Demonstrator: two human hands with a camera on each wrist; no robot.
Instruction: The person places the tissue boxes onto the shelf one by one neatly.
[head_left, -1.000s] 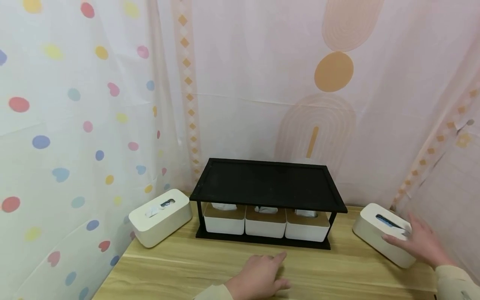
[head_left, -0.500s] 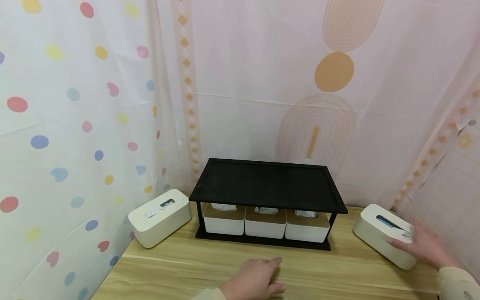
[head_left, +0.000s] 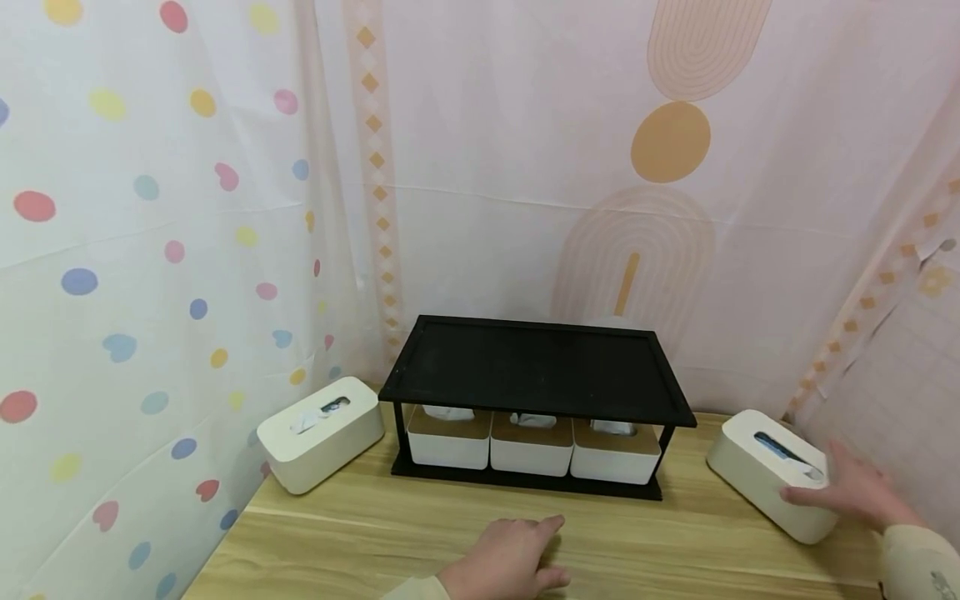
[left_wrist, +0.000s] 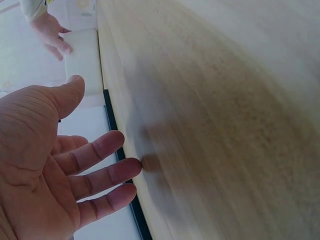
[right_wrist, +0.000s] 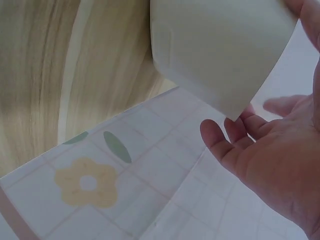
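At the right end of the wooden table, a white tissue box (head_left: 768,493) stands at an angle, with blue packaging and a bit of tissue in its top slot. My right hand (head_left: 858,492) grips it across its near right end; the thumb lies on the side facing the shelf. In the right wrist view the fingers (right_wrist: 220,145) reach the box's far side, partly hidden behind it. My left hand (head_left: 501,560) hovers low over the table in front of the shelf, holding nothing. Its fingers (left_wrist: 107,172) are loosely spread in the left wrist view.
A black two-tier shelf (head_left: 536,367) stands at the back, with three white tissue boxes (head_left: 531,457) with wood-brown lids on its lower tier. Another white tissue box (head_left: 321,446) sits at the left. Patterned curtains (head_left: 480,167) enclose the table (head_left: 360,533) behind and at the sides.
My right hand has shifted a little right and toward me, and the right tissue box has moved slightly the same way. My left hand has drifted slightly left.
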